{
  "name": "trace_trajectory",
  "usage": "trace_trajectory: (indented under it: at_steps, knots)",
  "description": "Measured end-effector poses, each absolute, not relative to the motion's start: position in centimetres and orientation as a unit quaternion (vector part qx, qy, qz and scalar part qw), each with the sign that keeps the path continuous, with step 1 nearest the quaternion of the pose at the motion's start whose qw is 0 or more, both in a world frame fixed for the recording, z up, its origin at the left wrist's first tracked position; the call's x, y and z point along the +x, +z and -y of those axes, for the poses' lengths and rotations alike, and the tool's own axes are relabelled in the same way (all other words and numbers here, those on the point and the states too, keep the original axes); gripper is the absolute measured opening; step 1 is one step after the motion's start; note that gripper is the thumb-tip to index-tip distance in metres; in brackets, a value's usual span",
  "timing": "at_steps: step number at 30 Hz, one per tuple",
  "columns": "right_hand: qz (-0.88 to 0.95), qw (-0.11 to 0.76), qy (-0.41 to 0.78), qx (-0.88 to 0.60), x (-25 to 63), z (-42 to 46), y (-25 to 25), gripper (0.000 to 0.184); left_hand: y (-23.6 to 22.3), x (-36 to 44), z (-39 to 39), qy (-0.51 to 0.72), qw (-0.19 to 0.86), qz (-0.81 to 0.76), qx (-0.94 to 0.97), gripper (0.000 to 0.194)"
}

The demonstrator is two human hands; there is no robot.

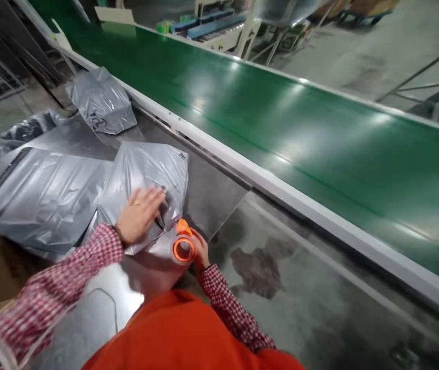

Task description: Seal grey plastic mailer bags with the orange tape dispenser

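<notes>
Concrete floor [319, 288], green conveyor belt [242, 118]; metal table [215, 198] along the belt's near side. Grey bag [146, 164] lies on the table, near the belt. Left hand [139, 213] rests flat on it, empty, fingers together. Right hand [202, 252], also this side of the belt, grips an orange tape dispenser [184, 249] at the bag's edge. Judged partway: bag gathered, taping seemingly unfinished. Bundled bag [101, 100] right beside the belt looks done; flat bag [50, 190], farther from the belt, seems left to do.
</notes>
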State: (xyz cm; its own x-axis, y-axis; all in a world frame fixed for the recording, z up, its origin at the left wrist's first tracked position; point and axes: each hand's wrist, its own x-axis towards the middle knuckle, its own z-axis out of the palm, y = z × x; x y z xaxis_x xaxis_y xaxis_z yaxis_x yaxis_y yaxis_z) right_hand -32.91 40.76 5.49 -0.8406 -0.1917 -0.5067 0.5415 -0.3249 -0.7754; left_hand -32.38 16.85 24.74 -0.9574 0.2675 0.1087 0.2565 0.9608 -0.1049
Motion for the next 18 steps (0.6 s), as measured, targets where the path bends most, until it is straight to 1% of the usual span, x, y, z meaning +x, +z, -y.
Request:
trace_trajectory:
  at_steps: [2,4,6,8,10,13,16,18]
  knots:
    - [-0.538,0.238,-0.793,0.162,-34.4,-40.9,5.7,0.052,25.6,-27.4,-11.8,0.078,0.163,0.982,-0.057,0.052]
    - [-0.541,0.245,-0.790,0.151,-36.8,-41.1,5.9,0.047,24.9,-22.9,-8.2,0.132,0.124,0.982,-0.060,0.058]
    - [-0.547,0.253,-0.787,0.131,-40.2,-40.6,6.4,0.042,23.2,-20.8,-7.4,0.144,0.077,0.979,-0.122,0.058]
    - [-0.560,0.259,-0.779,0.106,-44.5,-39.4,7.0,0.035,21.4,-21.7,-8.9,0.140,0.036,0.975,-0.171,0.063]
    - [-0.576,0.267,-0.769,0.079,-48.9,-37.5,7.9,0.027,20.2,-25.0,-11.4,0.126,0.005,0.974,-0.187,0.067]
    - [-0.590,0.273,-0.758,0.045,-54.0,-35.2,9.1,0.022,19.1,-30.4,-14.5,0.112,-0.021,0.983,-0.144,0.060]
    - [-0.593,0.264,-0.760,0.033,-54.5,-35.2,9.4,0.024,18.2,-32.5,-15.7,0.109,-0.015,0.989,-0.100,0.056]
    - [-0.587,0.260,-0.766,0.031,-51.3,-36.5,9.0,0.030,17.8,-32.4,-15.8,0.097,-0.012,0.990,-0.098,0.056]
